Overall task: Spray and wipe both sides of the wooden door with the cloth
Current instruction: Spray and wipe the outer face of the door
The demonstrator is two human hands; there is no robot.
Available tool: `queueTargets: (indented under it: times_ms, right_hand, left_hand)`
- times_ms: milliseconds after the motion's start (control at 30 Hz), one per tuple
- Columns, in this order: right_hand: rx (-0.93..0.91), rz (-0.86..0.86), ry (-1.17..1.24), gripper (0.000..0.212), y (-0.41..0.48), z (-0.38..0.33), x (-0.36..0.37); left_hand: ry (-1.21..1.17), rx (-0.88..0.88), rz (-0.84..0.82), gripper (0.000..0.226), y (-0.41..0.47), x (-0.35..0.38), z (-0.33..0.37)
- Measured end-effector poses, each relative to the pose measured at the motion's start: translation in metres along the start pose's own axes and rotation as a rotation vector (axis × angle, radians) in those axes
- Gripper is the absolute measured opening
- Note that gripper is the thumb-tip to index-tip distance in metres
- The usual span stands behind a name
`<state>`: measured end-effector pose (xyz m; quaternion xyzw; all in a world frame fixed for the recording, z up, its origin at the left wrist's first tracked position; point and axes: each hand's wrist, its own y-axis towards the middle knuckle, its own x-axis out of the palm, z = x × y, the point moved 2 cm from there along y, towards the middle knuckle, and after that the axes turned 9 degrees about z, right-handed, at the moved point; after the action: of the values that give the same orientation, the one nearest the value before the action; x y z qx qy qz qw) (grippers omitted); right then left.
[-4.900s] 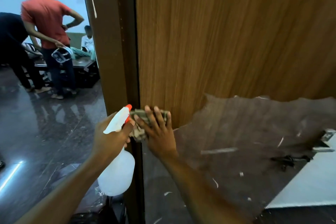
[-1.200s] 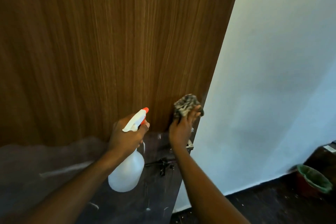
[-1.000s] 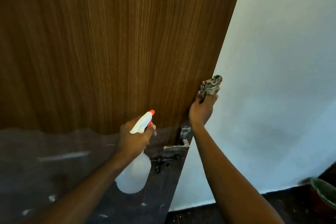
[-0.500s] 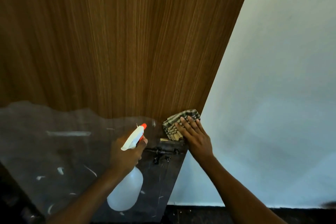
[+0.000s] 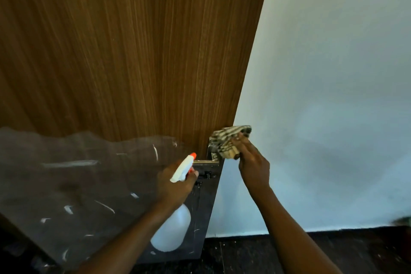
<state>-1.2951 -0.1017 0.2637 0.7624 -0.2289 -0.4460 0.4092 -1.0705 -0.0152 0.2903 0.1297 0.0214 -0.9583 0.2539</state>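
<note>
the lower half of the door [image 5: 133, 51] sits behind a cloudy film [image 5: 66, 184], torn along its top and flecked white, so the wood there is hard to read. at the door's edge the metal handle [image 5: 205, 161] is half covered by the checked cloth [image 5: 226, 140], bunched in the curled right hand [image 5: 253, 164]. the left hand [image 5: 175, 184] grips a smooth white bottle [image 5: 171, 231] low before the door.

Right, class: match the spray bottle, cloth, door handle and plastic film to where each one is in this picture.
1 spray bottle
2 checked cloth
3 door handle
4 plastic film

A in the right hand
B over the lower part of the wooden door
C in the left hand
D between the two hands

Pairs: 1-C, 2-A, 3-D, 4-B
</note>
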Motion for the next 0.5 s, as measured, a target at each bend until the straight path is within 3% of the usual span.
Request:
queueTargets:
  times_ms: [100,200,300,367,500]
  right_hand:
    - [0.742,0.077,0.202,0.021,-0.018,0.024,-0.016]
    - [1.240,0.156,0.758,0.023,-0.048,0.033,-0.030]
    - [1.341,0.100,1.179,0.044,-0.062,0.020,-0.037]
    - [1.307,0.022,1.267,0.048,-0.058,0.003,-0.035]
    - [1.236,0.041,0.891,0.037,-0.028,-0.027,-0.012]
  left_hand:
    - [0.114,0.123,-0.003,0.038,-0.018,0.019,0.000]
    - [0.247,0.148,-0.010,0.039,-0.027,0.027,0.000]
    - [0.273,0.084,0.000,0.040,-0.029,0.031,-0.002]
    - [0.187,0.023,0.008,0.035,-0.031,0.031,-0.002]
    - [0.053,-0.033,0.032,0.038,-0.032,0.023,-0.003]
